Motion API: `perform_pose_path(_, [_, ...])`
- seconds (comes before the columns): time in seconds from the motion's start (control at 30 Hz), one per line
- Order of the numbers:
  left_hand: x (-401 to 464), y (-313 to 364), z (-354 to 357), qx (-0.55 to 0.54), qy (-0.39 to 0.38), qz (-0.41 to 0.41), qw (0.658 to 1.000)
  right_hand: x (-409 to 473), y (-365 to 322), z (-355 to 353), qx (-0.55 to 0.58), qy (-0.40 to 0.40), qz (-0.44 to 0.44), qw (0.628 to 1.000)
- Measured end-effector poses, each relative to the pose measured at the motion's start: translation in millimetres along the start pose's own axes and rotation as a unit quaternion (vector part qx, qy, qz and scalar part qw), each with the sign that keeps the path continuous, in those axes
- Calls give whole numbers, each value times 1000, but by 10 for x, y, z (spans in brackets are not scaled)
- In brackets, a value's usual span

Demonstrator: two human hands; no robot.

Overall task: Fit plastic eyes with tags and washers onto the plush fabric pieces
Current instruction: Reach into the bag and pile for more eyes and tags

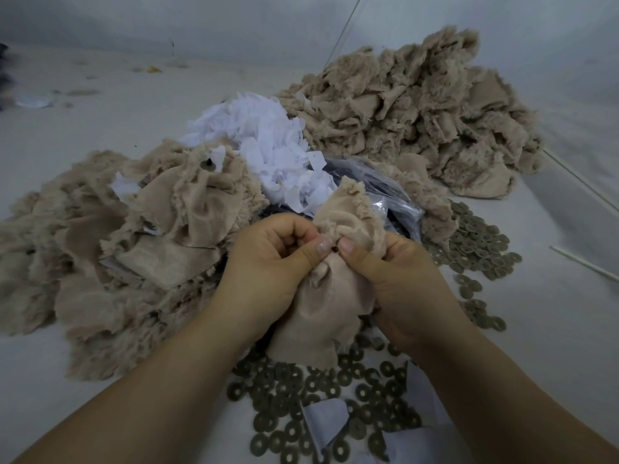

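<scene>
Both hands (330, 259) hold one plush piece (321, 306) up over the middle of the desk (83, 135). A heap of plush pieces (110, 249) lies to the left. A bigger heap (412, 118) lies far back on the right. The tags (268, 149) sit between the two heaps, with a plastic bag (385, 195) just in front of them. Washers (301, 410) lie near the front edge and along the right side.

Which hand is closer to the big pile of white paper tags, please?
Left. The left hand grips the beige plush fabric piece just below the pile of white paper tags; the right hand grips it lower and further right.
</scene>
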State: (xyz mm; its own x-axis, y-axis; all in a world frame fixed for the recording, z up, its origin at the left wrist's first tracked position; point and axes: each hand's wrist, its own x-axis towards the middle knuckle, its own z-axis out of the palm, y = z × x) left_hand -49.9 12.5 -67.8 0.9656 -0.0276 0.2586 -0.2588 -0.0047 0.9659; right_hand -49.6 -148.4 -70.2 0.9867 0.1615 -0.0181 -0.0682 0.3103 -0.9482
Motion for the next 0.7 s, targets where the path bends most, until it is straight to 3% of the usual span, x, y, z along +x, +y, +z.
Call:
perform_pose_path(0.13, [-9, -21, 9, 67, 25, 46, 996, -14, 11, 0, -120, 30, -42, 991])
perform_pose_path(0.3, [-26, 27, 23, 71, 59, 101, 991, -11, -10, 17, -94, 32, 10, 995])
perform_pose_path(0.47, [-21, 68, -4, 265, 21, 325, 908, 2, -13, 21, -35, 53, 65, 996])
perform_pose_path(0.7, [-21, -16, -15, 267, -14, 341, 901, -9, -83, 2, 8, 67, 96, 993])
